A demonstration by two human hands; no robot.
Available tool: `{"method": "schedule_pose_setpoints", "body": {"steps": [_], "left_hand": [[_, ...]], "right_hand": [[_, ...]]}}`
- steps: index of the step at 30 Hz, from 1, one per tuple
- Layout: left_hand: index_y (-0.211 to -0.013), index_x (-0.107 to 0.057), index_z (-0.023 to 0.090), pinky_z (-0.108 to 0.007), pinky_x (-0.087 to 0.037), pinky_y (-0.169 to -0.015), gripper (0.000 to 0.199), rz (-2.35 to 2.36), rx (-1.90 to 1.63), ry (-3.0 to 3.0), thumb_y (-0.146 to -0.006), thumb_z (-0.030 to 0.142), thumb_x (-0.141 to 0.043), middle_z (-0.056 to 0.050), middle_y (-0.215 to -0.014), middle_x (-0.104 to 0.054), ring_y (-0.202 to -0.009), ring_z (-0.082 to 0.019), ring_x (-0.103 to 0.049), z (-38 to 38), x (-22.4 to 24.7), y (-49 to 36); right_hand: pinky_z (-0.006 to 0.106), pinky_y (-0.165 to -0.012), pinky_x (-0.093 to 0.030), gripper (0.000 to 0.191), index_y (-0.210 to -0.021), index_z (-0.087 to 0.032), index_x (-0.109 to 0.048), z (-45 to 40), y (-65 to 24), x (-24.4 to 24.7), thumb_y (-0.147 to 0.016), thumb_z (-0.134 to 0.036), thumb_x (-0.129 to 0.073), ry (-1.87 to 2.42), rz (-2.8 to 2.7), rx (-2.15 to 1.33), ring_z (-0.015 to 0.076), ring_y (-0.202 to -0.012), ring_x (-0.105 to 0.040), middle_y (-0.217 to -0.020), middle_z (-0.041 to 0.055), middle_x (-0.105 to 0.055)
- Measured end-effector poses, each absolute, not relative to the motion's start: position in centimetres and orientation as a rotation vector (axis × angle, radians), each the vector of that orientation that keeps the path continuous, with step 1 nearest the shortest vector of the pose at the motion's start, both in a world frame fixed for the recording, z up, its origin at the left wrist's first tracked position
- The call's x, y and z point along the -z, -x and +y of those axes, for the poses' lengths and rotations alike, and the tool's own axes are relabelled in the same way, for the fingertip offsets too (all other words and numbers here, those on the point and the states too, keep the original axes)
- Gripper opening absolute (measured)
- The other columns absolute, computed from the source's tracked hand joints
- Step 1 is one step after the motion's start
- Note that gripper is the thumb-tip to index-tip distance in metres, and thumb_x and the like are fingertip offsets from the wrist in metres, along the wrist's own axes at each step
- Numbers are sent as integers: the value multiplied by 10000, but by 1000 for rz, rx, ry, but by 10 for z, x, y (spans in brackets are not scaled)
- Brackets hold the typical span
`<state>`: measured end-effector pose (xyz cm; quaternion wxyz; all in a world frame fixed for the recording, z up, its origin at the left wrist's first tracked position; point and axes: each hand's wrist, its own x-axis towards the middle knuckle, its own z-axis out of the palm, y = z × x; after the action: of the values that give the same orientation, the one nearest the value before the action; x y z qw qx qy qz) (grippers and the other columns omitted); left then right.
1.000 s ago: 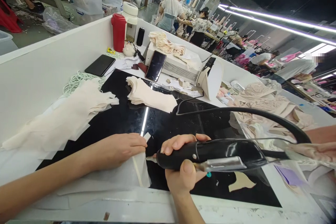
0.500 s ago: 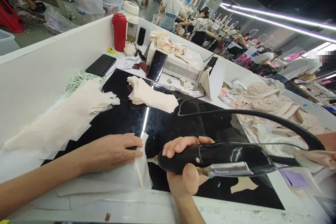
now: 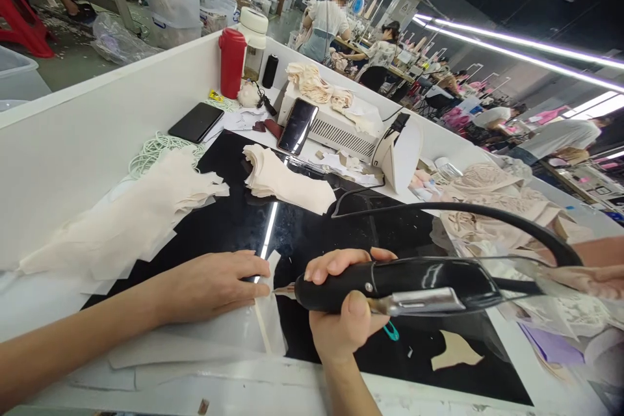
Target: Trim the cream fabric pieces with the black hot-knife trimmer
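Note:
My left hand (image 3: 219,286) lies flat with its fingers stretched out over a thin pale cream fabric piece (image 3: 268,322) at the front of the black board (image 3: 361,234). In my right hand (image 3: 341,318) is a black corded handheld tool (image 3: 424,279) with a metal lever on its side. Its slim pointed metal tip is at the fabric's right edge, close to my left fingertips; I cannot tell whether it touches. A small teal pin (image 3: 390,331) and a cream scrap (image 3: 455,351) lie right of my right hand.
Cream fabric pieces (image 3: 121,221) spread at the left; a smaller stack (image 3: 290,179) lies further back. Behind are a phone (image 3: 298,125), a black tablet-like device (image 3: 195,122), a red flask (image 3: 232,65) and a white visor (image 3: 400,153). Lace garments (image 3: 507,201) pile at the right. The tool's cable (image 3: 439,207) arches across.
The view has shifted slightly. The tool's tip has moved a little away from me along the fabric edge, nearer my left fingertips. The teal pin shows more; my left hand stays on the fabric.

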<state>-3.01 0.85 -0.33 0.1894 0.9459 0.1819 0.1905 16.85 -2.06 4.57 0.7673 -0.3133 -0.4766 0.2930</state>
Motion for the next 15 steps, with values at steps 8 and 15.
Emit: {"method": "schedule_pose_setpoints", "body": {"steps": [8, 15], "left_hand": [[-1263, -677, 230, -356, -417, -1210, 289, 513, -531, -2658, -1066, 125, -493, -84, -1336, -679, -1179, -204, -699, 8, 10, 31], [-1285, -667, 240, -371, -410, -1212, 300, 508, -503, -2649, -1085, 153, -460, -82, -1324, -672, -1160, -197, -693, 8, 12, 31]], "right_hand": [[282, -513, -548, 366, -1212, -284, -522, -15, -167, -47, -925, -408, -712, 716, -1035, -589, 122, -554, -560, -805, -58, -567], [276, -535, -565, 330, -1196, -277, -557, -10, -166, -44, -917, -321, -728, 676, -1006, -626, 118, -570, -585, -801, -63, -607]]}}
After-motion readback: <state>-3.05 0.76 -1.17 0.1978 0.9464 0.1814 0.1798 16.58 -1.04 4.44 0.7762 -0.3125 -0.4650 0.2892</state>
